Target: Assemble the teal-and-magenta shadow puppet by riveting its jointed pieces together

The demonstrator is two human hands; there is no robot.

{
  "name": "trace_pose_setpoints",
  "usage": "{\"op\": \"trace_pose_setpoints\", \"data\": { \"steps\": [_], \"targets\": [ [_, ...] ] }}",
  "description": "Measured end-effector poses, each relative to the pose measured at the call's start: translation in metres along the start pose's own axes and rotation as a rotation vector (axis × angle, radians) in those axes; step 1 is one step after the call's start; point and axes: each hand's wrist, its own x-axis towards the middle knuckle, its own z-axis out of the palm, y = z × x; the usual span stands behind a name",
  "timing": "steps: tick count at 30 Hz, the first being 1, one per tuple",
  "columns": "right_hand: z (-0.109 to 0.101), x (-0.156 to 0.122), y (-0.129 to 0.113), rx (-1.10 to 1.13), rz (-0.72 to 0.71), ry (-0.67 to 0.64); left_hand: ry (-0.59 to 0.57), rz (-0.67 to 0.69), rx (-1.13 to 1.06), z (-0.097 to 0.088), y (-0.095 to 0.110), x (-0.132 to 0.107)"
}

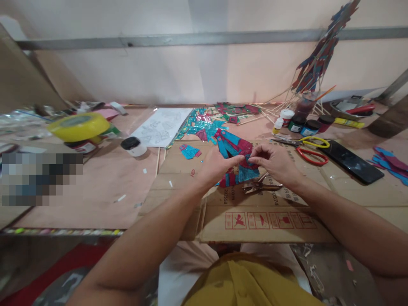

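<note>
Both my hands meet over a flat painted cut-out figure (234,146), blue and red, lying on a sheet of cardboard (264,221). My left hand (216,165) pinches the figure's edge between thumb and fingers. My right hand (274,163) pinches the same spot from the other side, fingers curled. A pair of metal pliers (259,185) lies on the cardboard just below my right hand. A small blue cut-out piece (189,151) lies to the left of my left hand.
Scissors with red and yellow handles (310,148), a black phone (350,161) and paint jars (302,123) sit at the right. A yellow tape roll (78,126), a white jar (134,145), a printed sheet (164,125) and more cut-outs (204,123) lie behind. Stick puppets (318,59) lean on the wall.
</note>
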Motion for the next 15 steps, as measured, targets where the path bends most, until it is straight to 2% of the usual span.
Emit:
{"op": "trace_pose_setpoints", "data": {
  "steps": [5,15],
  "targets": [
    [-0.0004,0.0002,0.0010,-0.023,-0.028,0.006,0.038,-0.013,0.049,0.0001,0.0003,0.0001],
    [0.0009,-0.0029,-0.0012,-0.024,-0.005,0.028,0.032,-0.007,-0.098,0.0040,0.0063,-0.0013]
  ]
}}
